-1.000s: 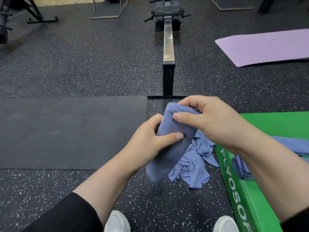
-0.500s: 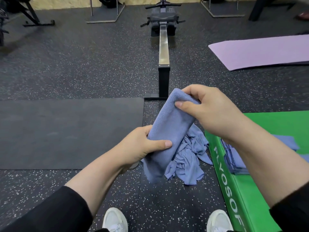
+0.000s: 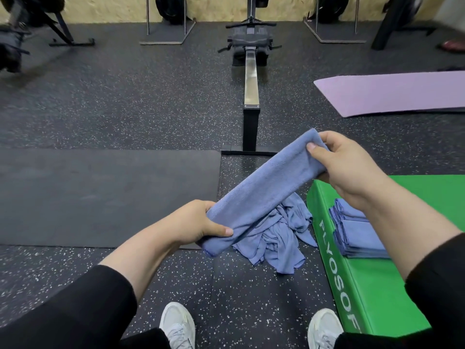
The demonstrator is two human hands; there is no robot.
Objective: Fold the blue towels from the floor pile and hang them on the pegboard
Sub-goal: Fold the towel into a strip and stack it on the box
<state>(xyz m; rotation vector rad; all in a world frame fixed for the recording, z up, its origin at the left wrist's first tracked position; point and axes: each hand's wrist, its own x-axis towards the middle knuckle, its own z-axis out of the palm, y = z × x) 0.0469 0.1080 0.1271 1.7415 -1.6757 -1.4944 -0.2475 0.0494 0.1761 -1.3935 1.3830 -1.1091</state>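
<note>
Left hand (image 3: 201, 226) grips the lower end of a folded blue towel (image 3: 261, 192), thumb curled over the cloth; right hand (image 3: 349, 167) pinches the upper end, holding the strip taut in the air. Below it lies the floor pile (image 3: 279, 235); folded towels (image 3: 357, 233) rest on the green plyo box (image 3: 364, 293) (two stacks, apparently). Beyond stands a rowing machine (image 3: 251, 79). Step: folding. The next move likely calls for bringing the ends together; no pegboard is in view.
</note>
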